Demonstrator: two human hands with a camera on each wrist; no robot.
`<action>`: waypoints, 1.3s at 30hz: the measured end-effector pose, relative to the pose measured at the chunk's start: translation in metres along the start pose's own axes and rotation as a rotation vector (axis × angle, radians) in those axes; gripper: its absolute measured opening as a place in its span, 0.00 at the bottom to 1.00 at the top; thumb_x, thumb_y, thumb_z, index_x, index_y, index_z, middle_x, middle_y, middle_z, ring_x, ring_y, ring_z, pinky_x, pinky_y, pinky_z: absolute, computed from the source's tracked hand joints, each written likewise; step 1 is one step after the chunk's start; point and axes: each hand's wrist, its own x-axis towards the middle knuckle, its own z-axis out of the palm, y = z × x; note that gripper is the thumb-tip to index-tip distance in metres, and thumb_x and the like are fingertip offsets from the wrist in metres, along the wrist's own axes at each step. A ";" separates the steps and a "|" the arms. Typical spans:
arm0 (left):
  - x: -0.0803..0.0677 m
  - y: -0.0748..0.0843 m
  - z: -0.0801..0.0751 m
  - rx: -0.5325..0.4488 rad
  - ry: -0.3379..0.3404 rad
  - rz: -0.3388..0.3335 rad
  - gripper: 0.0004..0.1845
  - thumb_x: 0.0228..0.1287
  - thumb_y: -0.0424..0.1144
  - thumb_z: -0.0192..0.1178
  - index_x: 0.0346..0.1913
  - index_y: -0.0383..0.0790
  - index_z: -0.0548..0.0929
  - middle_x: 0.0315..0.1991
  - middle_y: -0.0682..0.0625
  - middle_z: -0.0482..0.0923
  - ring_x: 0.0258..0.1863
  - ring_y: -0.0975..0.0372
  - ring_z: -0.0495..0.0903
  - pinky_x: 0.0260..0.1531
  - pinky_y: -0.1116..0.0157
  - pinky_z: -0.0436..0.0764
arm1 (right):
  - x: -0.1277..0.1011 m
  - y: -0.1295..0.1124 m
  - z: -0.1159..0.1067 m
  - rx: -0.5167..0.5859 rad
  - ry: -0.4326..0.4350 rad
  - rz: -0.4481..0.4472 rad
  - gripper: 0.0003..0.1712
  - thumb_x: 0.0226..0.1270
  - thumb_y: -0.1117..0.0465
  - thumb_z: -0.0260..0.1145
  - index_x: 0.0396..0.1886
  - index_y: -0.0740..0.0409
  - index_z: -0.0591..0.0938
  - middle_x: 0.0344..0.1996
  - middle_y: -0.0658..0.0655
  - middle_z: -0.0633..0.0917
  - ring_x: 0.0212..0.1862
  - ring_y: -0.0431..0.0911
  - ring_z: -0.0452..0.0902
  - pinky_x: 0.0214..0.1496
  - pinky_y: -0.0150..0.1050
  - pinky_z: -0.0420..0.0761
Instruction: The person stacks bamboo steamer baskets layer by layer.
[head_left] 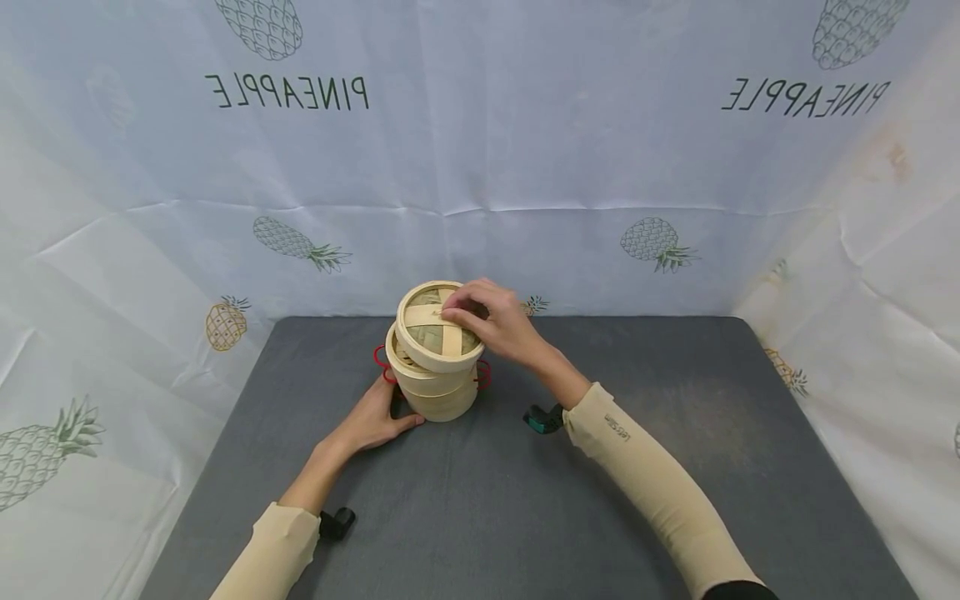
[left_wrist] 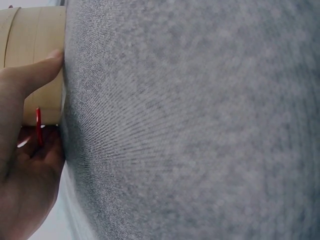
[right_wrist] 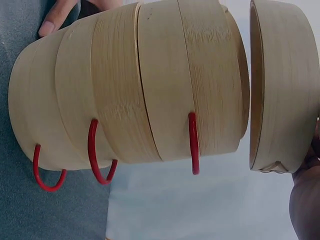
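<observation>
A stacked bamboo steamer [head_left: 438, 404] with red side handles [right_wrist: 92, 145] stands upright toward the back of the table. My right hand [head_left: 498, 321] pinches the middle of its round woven lid [head_left: 423, 315] from above. In the right wrist view a gap separates the lid [right_wrist: 290, 90] from the steamer's top tier [right_wrist: 212, 75]; in the head view it is tilted and shifted right. Low on the stack, my left hand [head_left: 375, 417] holds the bottom tier, thumb [left_wrist: 42, 70] along its front and the other fingers around the side, beside a red handle [left_wrist: 39, 125].
Grey cloth covers the table [head_left: 480, 517]. Behind it hangs a white curtain [head_left: 525, 150] printed with pineapples, close to the steamer's far side. Small dark wrist cameras sit below the left forearm [head_left: 337, 523] and right forearm [head_left: 543, 419].
</observation>
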 end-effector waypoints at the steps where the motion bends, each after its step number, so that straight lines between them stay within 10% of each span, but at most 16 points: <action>1: 0.000 0.000 0.000 -0.001 -0.002 0.002 0.57 0.58 0.54 0.83 0.83 0.45 0.61 0.70 0.42 0.74 0.62 0.52 0.81 0.61 0.46 0.82 | 0.001 -0.001 0.001 -0.002 -0.003 -0.004 0.08 0.68 0.68 0.77 0.45 0.60 0.91 0.39 0.58 0.90 0.43 0.47 0.82 0.46 0.39 0.82; 18: -0.003 0.020 -0.012 -0.049 0.048 0.108 0.52 0.62 0.55 0.80 0.81 0.39 0.64 0.66 0.37 0.76 0.59 0.50 0.79 0.58 0.54 0.80 | 0.008 -0.008 0.016 -0.024 -0.075 0.041 0.05 0.71 0.64 0.76 0.44 0.58 0.91 0.40 0.57 0.92 0.46 0.50 0.82 0.51 0.41 0.81; 39: 0.002 0.010 -0.013 -0.069 -0.027 0.017 0.44 0.63 0.61 0.78 0.75 0.46 0.72 0.61 0.48 0.80 0.54 0.58 0.85 0.53 0.57 0.85 | 0.010 -0.013 0.022 -0.067 -0.073 0.090 0.06 0.72 0.61 0.76 0.44 0.57 0.92 0.39 0.56 0.91 0.46 0.49 0.83 0.52 0.42 0.83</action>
